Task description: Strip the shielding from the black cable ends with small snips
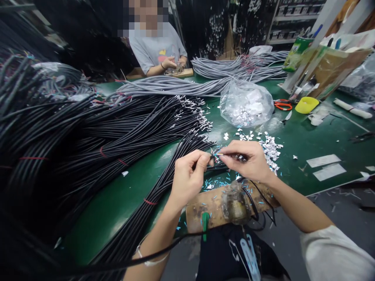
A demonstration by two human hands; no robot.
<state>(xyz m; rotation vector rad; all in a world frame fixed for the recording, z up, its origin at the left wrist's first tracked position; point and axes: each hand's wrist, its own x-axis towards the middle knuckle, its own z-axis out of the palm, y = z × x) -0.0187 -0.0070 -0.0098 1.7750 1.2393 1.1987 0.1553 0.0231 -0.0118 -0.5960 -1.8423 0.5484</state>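
My left hand (190, 175) is closed around the end of a black cable, whose thin coloured wires (216, 154) stick out towards the right. My right hand (249, 158) pinches at those wires, thumb and forefinger together; something dark shows under its curled fingers, too hidden to name. Below the hands a wooden board (199, 205) lies at the table's edge and carries a stained metal-and-glass-looking block (236, 205). A bundle of black cables (155, 183), tied with a red band, runs beside my left forearm.
Large piles of black cable (117, 128) fill the left, grey cables (175, 84) behind them. A clear bag (246, 103) holds foil scraps; more foil scraps (271, 150) lie on the green table (129, 207). Orange-handled scissors (283, 104) lie right. A co-worker (158, 47) sits opposite.
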